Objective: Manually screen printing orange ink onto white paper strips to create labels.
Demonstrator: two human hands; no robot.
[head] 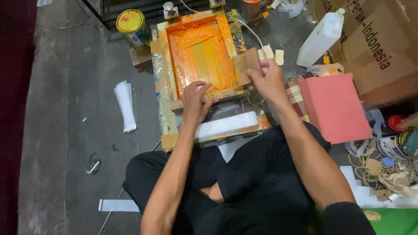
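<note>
A wooden screen frame (176, 105) smeared with orange ink lies on a taped board on the floor. My left hand (197, 99) presses on the frame's near edge, fingers curled over the wood. My right hand (266, 78) grips a brown cardboard scraper (244, 66) at the frame's right side, its edge touching the orange ink area (201, 56). A white strip of fabric or paper (226, 124) lies under the frame's near end, above my crossed legs in black.
A yellow-lidded tin (133, 27) stands left of the frame. A white plastic jug (321, 38), a cardboard box (383, 48) and a stack of pink sheets (335, 108) are at the right. White paper strips (124, 105) lie on the grey floor; rubber bands and tins sit at far right.
</note>
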